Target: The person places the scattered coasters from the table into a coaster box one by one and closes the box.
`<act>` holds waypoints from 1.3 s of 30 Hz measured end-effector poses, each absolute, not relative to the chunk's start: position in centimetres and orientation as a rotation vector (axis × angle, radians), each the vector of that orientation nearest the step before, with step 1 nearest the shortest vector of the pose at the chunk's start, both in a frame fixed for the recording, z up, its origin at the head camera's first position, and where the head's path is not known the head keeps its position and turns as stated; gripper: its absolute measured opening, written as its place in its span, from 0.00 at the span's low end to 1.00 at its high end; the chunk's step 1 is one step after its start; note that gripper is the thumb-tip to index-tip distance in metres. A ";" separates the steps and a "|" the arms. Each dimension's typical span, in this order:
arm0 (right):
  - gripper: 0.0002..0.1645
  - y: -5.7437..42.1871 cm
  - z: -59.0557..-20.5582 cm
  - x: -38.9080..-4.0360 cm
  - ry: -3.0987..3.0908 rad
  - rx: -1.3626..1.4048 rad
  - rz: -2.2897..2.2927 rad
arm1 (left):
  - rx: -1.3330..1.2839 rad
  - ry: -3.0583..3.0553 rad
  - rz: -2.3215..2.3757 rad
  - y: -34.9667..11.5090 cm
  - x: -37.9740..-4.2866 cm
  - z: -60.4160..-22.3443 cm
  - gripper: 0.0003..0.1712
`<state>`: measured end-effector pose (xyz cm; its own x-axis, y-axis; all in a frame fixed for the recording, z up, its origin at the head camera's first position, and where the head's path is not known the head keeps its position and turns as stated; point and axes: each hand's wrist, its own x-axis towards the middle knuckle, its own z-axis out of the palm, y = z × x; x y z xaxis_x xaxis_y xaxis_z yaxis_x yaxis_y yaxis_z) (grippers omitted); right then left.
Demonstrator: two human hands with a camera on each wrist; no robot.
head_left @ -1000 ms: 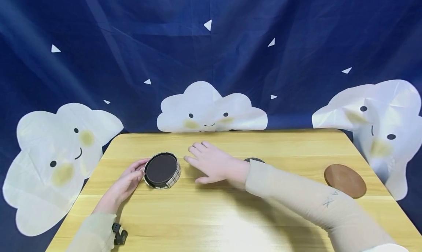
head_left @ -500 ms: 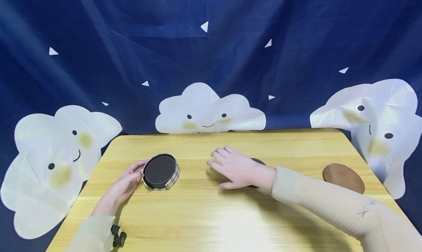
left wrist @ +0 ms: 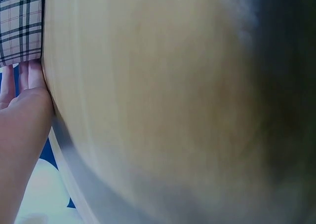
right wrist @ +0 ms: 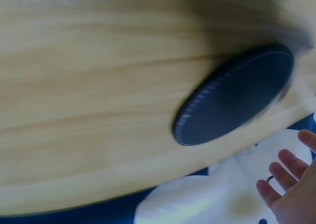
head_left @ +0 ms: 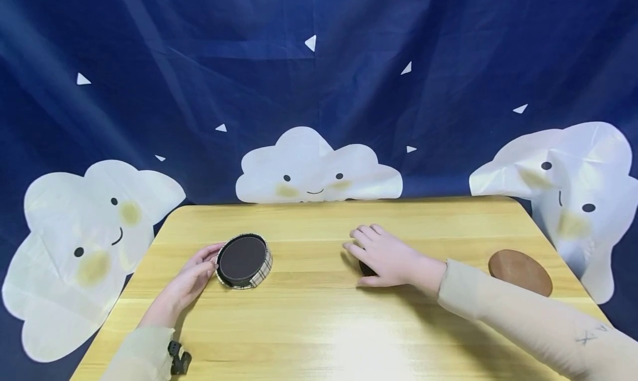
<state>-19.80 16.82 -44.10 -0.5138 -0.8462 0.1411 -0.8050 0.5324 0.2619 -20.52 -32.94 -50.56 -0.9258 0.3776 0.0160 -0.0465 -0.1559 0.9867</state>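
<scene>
My left hand [head_left: 191,276] holds the left side of a round plaid coaster holder [head_left: 264,267], thumb at its rim and fingers round its far side. A dark brown coaster [head_left: 243,257] lies inside it. In the left wrist view the fingers meet the plaid wall [left wrist: 20,29] of the holder. My right hand [head_left: 391,259], fingers spread and bent a little, is over a black round coaster [head_left: 367,268] and hides most of it. In the right wrist view that coaster with a stitched edge [right wrist: 234,98] lies on the table, apart from the visible fingers.
A brown oval-looking disc [head_left: 520,272] lies at the right of the wooden table [head_left: 309,314], beyond the right sleeve. A blue curtain with white clouds [head_left: 319,168] hangs behind the table's far edge. A small black device [head_left: 179,359] sits at the left cuff.
My right hand has moved right, away from the coaster holder, and now covers the black coaster. My left hand and the holder have stayed in place.
</scene>
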 end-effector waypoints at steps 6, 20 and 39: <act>0.49 18.3 -45.0 -19.8 -2.551 1.335 -0.197 | 0.393 1.824 2.165 -33.0 -20.6 -50.7 0.32; 0.48 20.3 -46.7 -19.5 -2.604 1.281 -0.107 | 0.368 1.841 2.165 -32.9 -20.6 -50.8 0.32; 0.46 21.1 -47.9 -19.4 -2.709 1.260 0.031 | 0.356 1.835 2.178 -33.0 -20.7 -50.9 0.30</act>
